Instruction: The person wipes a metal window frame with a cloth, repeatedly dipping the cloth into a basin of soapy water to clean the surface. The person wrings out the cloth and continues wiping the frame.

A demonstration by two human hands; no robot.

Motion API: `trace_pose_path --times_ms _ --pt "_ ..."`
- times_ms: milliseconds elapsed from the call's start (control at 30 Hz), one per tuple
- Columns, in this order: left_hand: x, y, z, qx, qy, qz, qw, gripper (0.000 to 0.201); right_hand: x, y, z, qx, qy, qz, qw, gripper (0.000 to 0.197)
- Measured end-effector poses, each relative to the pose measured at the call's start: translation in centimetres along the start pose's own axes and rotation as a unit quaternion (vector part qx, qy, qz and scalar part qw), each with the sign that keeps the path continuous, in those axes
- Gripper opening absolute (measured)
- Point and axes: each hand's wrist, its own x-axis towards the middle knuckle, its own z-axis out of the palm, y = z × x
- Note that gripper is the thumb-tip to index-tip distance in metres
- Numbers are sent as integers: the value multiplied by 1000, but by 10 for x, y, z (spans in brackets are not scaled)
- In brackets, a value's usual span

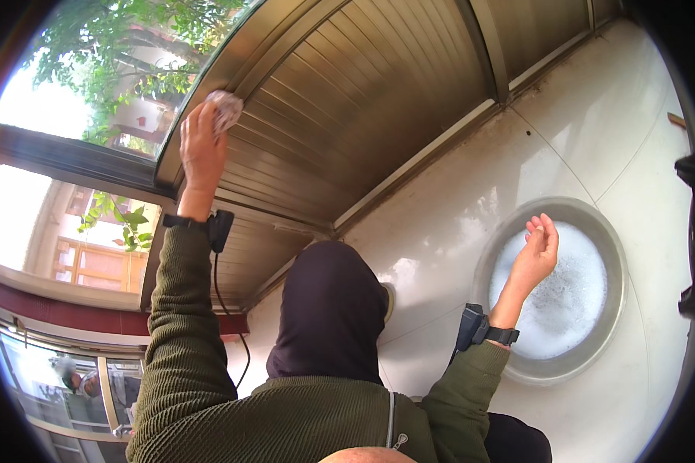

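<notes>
My left hand (202, 154) reaches up on the left with its fingers closed around a crumpled, pale pinkish rag (226, 112). It presses the rag to the bronze-coloured metal frame (266, 58) at the lower edge of the window. On the other side, my right hand (536, 258) hangs over a round grey basin (616, 285). Nothing shows in that hand, and its fingers are loosely bent and apart. White suds (571, 301) cover the water in the basin.
Ribbed metal panelling (363, 100) runs below the window down to the pale tiled floor (432, 231). A dark red ledge (62, 312) lies at the left. At the right rim stands a black object (691, 231), partly cut off. My dark-trousered knee (328, 316) is bent in the middle.
</notes>
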Motion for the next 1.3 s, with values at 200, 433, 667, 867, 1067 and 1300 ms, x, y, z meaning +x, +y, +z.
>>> trace_pose_path --times_ms 200,433,667,867,1067,1300 --pt "-92 -94 8 1 -34 -85 996 54 -5 -21 -2 -11 29 -12 999 27" --pt "-90 -71 39 -4 4 -110 994 43 18 -77 -54 34 54 -76 995 27" --pt "-72 -64 45 23 20 -68 997 38 41 -59 -57 38 92 -70 993 27" --pt "-1 -21 66 -16 46 -5 999 40 58 -29 -60 12 138 -72 988 26" --pt "107 51 108 -46 62 42 996 44 65 -19 -76 -17 180 -80 980 25" --pt "233 126 160 -33 99 125 987 44 80 -14 -87 -33 215 -85 972 25"
